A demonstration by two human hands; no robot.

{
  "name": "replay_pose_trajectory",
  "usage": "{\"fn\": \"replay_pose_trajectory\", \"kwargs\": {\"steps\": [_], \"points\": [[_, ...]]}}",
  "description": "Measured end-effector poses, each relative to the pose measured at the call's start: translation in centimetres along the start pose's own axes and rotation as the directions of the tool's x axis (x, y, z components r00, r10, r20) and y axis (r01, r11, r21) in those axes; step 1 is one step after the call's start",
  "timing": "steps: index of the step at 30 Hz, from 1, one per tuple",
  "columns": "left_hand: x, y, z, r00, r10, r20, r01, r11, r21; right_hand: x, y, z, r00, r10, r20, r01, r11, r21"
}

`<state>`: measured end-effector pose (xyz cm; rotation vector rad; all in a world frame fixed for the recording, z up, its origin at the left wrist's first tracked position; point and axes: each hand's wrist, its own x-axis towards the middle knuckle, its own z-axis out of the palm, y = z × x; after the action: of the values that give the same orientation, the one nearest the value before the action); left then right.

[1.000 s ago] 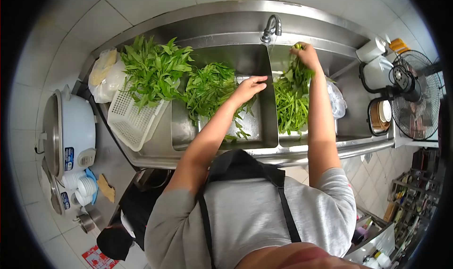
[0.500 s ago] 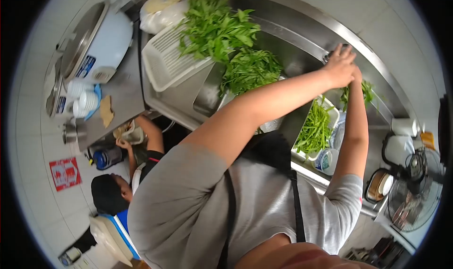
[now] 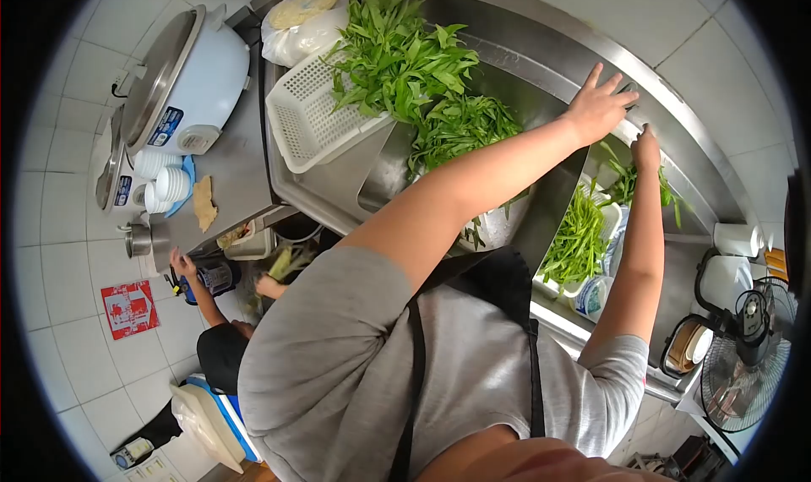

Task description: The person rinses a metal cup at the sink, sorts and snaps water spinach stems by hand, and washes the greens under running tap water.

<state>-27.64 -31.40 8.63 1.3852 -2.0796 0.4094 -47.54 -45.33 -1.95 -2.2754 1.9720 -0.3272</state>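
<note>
My left hand (image 3: 594, 112) reaches over the back of the steel sink with its fingers spread, beside a dark metal fitting (image 3: 629, 94) that looks like a tap. My right hand (image 3: 647, 151) is closed near a white edge by the sink's back rim; its grip is hidden. Leafy greens (image 3: 623, 180) show on both sides of my right wrist. Below lies a white basket (image 3: 612, 220) of cut green stems (image 3: 574, 244), with a round tub (image 3: 591, 298) close by. More leafy greens (image 3: 465, 131) fill the sink compartment nearer my left arm.
A heap of leaves (image 3: 397, 51) overhangs a white perforated basket (image 3: 306, 102). A large rice cooker (image 3: 198, 81) and stacked white cups (image 3: 171, 184) stand at left. Below them, a co-worker's hand (image 3: 270, 288) is by a pale green vegetable (image 3: 280, 264). A fan (image 3: 748, 347) is at right.
My hands have moved apart: the left has spread its fingers, the right has come slightly down. The co-worker's hands have separated, and a pale green vegetable now shows by one.
</note>
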Motion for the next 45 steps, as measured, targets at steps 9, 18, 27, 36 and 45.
{"fn": "replay_pose_trajectory", "kwargs": {"steps": [9, 18, 27, 36, 45], "points": [[-1.0, -0.7, 1.2, 0.945, -0.273, -0.181, 0.168, 0.878, -0.449, 1.5, -2.4, -2.5, 0.995, -0.083, 0.045, 0.087, 0.992, -0.086], [-3.9, -2.3, 8.6, 0.794, -0.575, 0.197, 0.511, 0.456, -0.729, -5.0, -1.0, -1.9, 0.999, -0.004, 0.050, 0.002, 0.999, 0.043], [-7.7, -4.3, 7.6, 0.466, -0.387, 0.795, 0.775, -0.254, -0.578, -8.4, -10.6, -3.6, 0.807, -0.375, 0.455, -0.251, 0.480, 0.841], [-9.4, -14.0, 0.7, 0.401, -0.644, 0.651, 0.787, -0.122, -0.605, -6.4, -17.4, 2.3, 0.922, -0.109, 0.371, -0.347, 0.190, 0.918], [-9.1, -9.9, 4.5, 0.458, -0.299, 0.837, 0.861, -0.083, -0.501, -6.5, -17.7, 0.9, 0.849, -0.372, 0.375, -0.494, -0.306, 0.814]]}}
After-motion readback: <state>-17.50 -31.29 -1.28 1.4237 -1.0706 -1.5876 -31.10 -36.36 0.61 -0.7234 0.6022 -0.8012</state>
